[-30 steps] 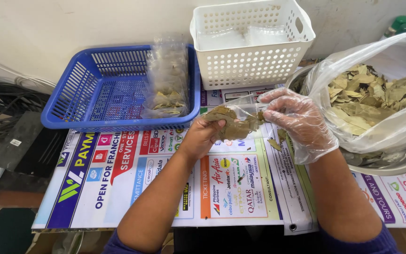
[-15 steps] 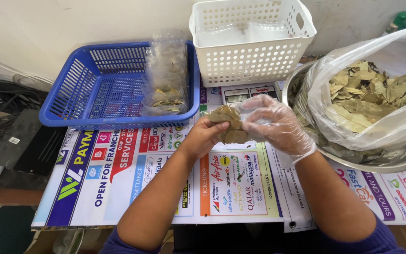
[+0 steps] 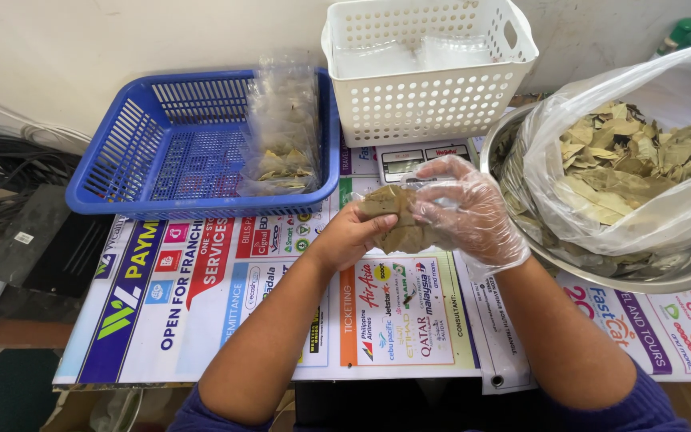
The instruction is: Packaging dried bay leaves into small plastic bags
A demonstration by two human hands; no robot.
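A pale, plastered wall (image 3: 121, 40) with faint marks is seen behind the desk (image 3: 201, 320), whose top is covered by a printed poster in white, blue, red and orange. To the left of the desk, a tangle of dark cables (image 3: 9, 176) is laid against the wall, with a flat black device (image 3: 25, 248) just below it, and a strip of dark green floor (image 3: 1, 392) is visible beneath. The scene is lit evenly, with only soft shadows cast.

Small shop packing station: worktop (image 3: 201, 320) covered in advertising posters, blue basket (image 3: 145, 160) of filled packets, bagged dried leaves (image 3: 633, 160).
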